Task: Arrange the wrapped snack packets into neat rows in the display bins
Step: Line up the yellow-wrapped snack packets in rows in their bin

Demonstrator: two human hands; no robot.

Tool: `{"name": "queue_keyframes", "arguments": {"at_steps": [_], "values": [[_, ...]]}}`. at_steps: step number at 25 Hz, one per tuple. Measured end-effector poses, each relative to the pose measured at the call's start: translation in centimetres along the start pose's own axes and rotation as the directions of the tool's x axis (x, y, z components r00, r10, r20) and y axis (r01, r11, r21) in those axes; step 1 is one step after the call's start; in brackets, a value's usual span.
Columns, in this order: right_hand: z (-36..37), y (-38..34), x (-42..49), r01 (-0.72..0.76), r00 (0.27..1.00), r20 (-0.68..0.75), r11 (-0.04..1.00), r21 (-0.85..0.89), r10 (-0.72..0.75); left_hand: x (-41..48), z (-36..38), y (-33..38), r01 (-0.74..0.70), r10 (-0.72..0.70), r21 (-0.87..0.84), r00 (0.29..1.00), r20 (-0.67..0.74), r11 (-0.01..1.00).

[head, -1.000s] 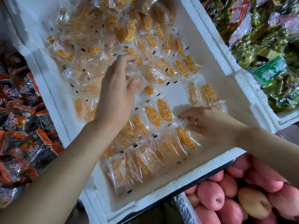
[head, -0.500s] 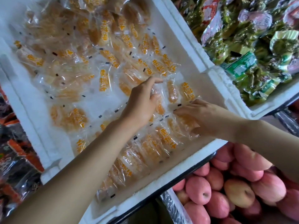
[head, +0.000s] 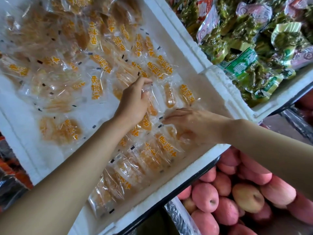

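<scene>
White foam bin [head: 183, 48] holds one neat row of clear orange-printed snack packets [head: 152, 155]; many more lie loose, so most work seems left. Left hand [head: 133, 102] pinches a packet [head: 151, 106]; right hand [head: 194, 126], fingers straight, presses the row.

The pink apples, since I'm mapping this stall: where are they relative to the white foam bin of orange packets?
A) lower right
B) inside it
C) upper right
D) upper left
A: the pink apples fill the lower right corner, just past the white foam bin and its near rim.

foam bin [head: 186, 53] holds snack packets [head: 96, 87]
</scene>
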State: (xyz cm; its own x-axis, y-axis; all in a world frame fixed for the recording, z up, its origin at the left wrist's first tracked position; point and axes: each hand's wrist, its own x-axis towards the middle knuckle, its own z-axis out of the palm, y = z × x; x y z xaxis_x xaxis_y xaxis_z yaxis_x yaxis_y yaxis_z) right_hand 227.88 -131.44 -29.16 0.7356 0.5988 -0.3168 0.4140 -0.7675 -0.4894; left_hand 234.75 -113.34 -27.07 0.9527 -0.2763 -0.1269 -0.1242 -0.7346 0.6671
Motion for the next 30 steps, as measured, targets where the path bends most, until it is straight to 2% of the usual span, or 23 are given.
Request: {"name": "queue_keyframes", "arguments": {"at_steps": [2, 4, 6, 8, 9, 14, 17, 20, 21, 24, 26, 30], "values": [[-0.1, 0.1, -0.6, -0.009, 0.993, -0.119, 1.0, 0.015, 0.01, 0.7, 0.7, -0.7, 0.044, -0.043, -0.036, 0.999, 0.024, 0.998], [-0.6, 0.2, -0.7, -0.031, 0.932, -0.362, 0.999, 0.02, 0.036, 0.9, 0.9, -0.9, 0.043, -0.043, -0.049, 0.999, 0.008, 0.998], [-1.3, 0.7, 0.3, -0.144, 0.867, -0.482, 0.99, -0.001, 0.126, 0.6, 1.1, -1.1, -0.088, 0.089, 0.118, 0.996, -0.005, 0.989], [-2.1, 1.4, 2.3, -0.266, 0.879, -0.417, 0.964, -0.022, 0.233, -0.1, 1.4, -1.2, -0.213, 0.214, 0.382, 0.976, 0.04, 0.899], [-2.3, 1.5, 3.3, -0.289, 0.891, -0.37, 0.957, -0.018, 0.262, -0.4, 1.4, -1.1, -0.224, 0.213, 0.444, 0.974, 0.075, 0.868], [-3.1, 1.9, 5.1, -0.196, 0.931, -0.311, 0.981, 0.005, 0.188, -0.8, 2.1, -0.5, -0.165, 0.069, 0.582, 0.981, 0.183, 0.796], [-3.1, 1.6, 4.7, -0.167, 0.952, -0.258, 0.986, 0.016, 0.166, -0.8, 1.9, -0.4, -0.146, 0.084, 0.539, 0.987, 0.137, 0.83], [-2.8, 0.5, 3.8, -0.096, 0.964, -0.253, 0.994, -0.044, 0.082, -1.3, 1.8, -0.7, -0.294, 0.248, 0.451, 0.956, 0.158, 0.843], [-2.8, 0.1, 3.3, -0.144, 0.951, -0.291, 0.984, -0.107, 0.107, -1.4, 1.9, -0.8, -0.335, 0.272, 0.437, 0.941, 0.201, 0.835], [-3.1, -0.6, 1.6, -0.443, 0.871, -0.329, 0.873, -0.203, 0.366, -1.3, 2.4, -1.3, -0.356, 0.247, 0.43, 0.925, 0.29, 0.829], [-2.9, -1.0, 1.1, -0.47, 0.869, -0.288, 0.852, -0.229, 0.402, -1.3, 2.6, -1.5, -0.363, 0.251, 0.43, 0.922, 0.296, 0.827], [-3.1, -0.5, 2.3, -0.531, 0.83, -0.321, 0.822, -0.205, 0.456, -1.6, 2.8, -1.7, -0.375, 0.24, 0.447, 0.913, 0.331, 0.812]]}}
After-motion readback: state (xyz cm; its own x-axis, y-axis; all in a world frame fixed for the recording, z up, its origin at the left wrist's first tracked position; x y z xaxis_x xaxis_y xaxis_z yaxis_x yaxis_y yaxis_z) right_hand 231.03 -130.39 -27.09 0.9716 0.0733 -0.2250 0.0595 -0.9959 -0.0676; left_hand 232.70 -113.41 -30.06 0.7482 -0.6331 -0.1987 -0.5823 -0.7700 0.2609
